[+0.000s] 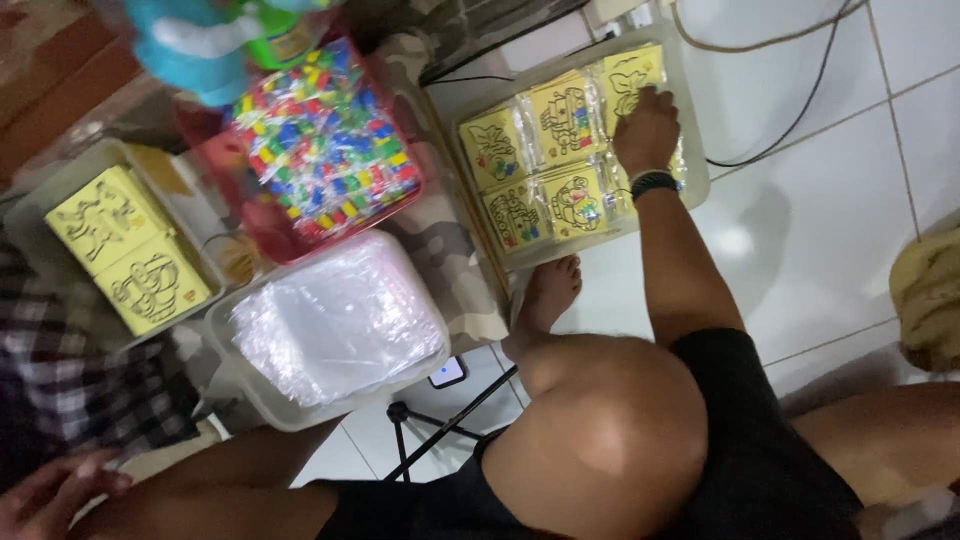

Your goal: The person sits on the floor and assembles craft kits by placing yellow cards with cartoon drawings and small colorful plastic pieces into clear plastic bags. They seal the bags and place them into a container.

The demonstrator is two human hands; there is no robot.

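- The person's right hand (646, 130) is stretched out well ahead of the raised knee, palm down, fingers curled onto the yellow square picture cards sealed in clear plastic sleeves (560, 160) that lie flat in a shallow clear plastic tray (697, 175) on the white tiled floor (830, 230).
- The hand rests on the far right end of the card layout. The fingertips touch the far corner card (630, 80), while the other cards run away from the hand to its left in two rows.
- The grip looks narrow: the fingers are bent and pressed on the card, but whether they have pinched an edge cannot be told from this view. A dark band sits on that wrist (655, 183).
- The long axis of the tray runs slantwise across the view, roughly across the line of the forearm, so the nearest cards lie directly under and just left of the palm.
- The left hand (50, 495) is low at the near left corner, well apart from that tray, fingers loosely spread and holding nothing that shows.
- Nearer the left hand stand a clear tub of empty clear plastic bags (335, 325), a red tub of small mixed-colour packets (320, 140) and a clear tub with two larger yellow cards (125, 250).
- A bare foot (548, 300) rests just below the card tray.
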